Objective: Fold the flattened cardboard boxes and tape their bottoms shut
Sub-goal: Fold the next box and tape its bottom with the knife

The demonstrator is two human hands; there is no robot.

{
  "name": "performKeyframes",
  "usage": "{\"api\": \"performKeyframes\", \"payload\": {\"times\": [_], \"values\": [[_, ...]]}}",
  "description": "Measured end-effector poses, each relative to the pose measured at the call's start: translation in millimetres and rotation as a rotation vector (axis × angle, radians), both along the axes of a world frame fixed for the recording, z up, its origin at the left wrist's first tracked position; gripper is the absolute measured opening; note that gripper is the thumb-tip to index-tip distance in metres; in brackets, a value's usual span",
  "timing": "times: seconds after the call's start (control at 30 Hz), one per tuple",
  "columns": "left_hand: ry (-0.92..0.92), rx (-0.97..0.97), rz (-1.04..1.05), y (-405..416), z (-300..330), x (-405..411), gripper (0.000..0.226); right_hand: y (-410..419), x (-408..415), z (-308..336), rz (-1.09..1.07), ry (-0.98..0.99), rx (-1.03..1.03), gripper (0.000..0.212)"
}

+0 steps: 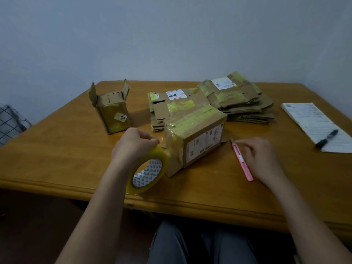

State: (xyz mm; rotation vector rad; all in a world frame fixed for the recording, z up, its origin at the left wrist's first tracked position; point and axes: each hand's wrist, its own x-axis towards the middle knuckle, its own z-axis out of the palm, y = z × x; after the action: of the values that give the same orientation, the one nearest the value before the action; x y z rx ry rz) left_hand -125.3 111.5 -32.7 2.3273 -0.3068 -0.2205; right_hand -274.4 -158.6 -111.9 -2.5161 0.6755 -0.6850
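A folded cardboard box (202,141) lies on its side in the middle of the wooden table (57,149), with yellowish tape over its top and left end. My left hand (133,145) grips a roll of clear yellow tape (147,173) at the box's left end, and a strip runs from the roll to the box. My right hand (261,159) rests over a pink utility knife (242,162) to the right of the box, fingers loosely curled at its handle. Flattened boxes lie in two stacks behind, one stack (171,107) at centre and another stack (240,100) to its right.
An upright box (112,113) with open top flaps and a "203" sticker stands at the back left. A notepad (312,121) with a black marker (326,139) on it lies at the right. A checked cloth (11,121) sits beyond the table's left edge.
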Motion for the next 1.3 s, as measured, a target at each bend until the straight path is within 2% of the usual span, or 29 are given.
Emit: {"api": "performKeyframes", "payload": {"times": [0.07, 0.1, 0.3, 0.4, 0.47, 0.6, 0.7, 0.8, 0.9, 1.0, 1.13, 1.2, 1.3], "values": [[0.003, -0.001, 0.005, -0.1, 0.7, -0.3, 0.016, -15.7, -4.8, -8.9, 0.05, 0.304, -0.063, 0.055], [0.004, -0.003, 0.008, -0.2, 1.0, -0.2, 0.017, -19.1, -6.3, -10.2, 0.085, 0.388, -0.106, 0.06], [-0.008, 0.004, 0.018, 1.1, 1.7, -2.6, 0.017, -18.6, -6.8, 3.8, 0.198, 0.426, -0.41, 0.029], [-0.02, 0.0, 0.016, 3.1, 0.7, -3.4, 0.017, -12.2, -14.4, -0.1, 0.159, 0.304, -0.363, 0.018], [-0.021, -0.016, 0.012, 4.9, 0.1, -3.9, 0.017, -5.4, -18.9, -0.7, 0.11, 0.065, -0.232, 0.014], [-0.008, -0.044, 0.006, 6.4, 0.5, -3.5, 0.016, 23.3, -15.0, 21.1, 0.08, -0.536, -0.012, 0.016], [-0.01, -0.028, 0.002, 4.3, 1.7, -4.5, 0.018, 58.8, -4.5, 48.1, 0.258, -0.717, 0.063, 0.021], [-0.003, -0.023, -0.008, 4.5, 2.9, -5.1, 0.017, 93.8, 14.9, 64.2, 0.482, -0.712, 0.017, 0.02], [0.01, -0.065, -0.02, 8.5, 2.9, -5.8, 0.016, 116.7, 35.2, 67.7, 0.629, -0.62, 0.048, 0.013], [0.014, -0.108, -0.018, 15.1, 0.6, -6.3, 0.014, 122.0, 44.7, 56.5, 0.691, -0.523, 0.156, 0.009], [0.044, -0.193, -0.007, 21.8, -1.3, -3.7, 0.012, 121.5, 43.8, 44.3, 0.678, -0.51, 0.271, 0.015], [0.047, -0.195, -0.009, 22.4, -2.0, -2.6, 0.012, 120.7, 45.5, 44.9, 0.677, -0.49, 0.225, 0.014], [0.035, -0.19, -0.012, 22.0, -3.2, -1.3, 0.011, 121.7, 51.4, 45.4, 0.675, -0.395, 0.023, 0.008]]}}
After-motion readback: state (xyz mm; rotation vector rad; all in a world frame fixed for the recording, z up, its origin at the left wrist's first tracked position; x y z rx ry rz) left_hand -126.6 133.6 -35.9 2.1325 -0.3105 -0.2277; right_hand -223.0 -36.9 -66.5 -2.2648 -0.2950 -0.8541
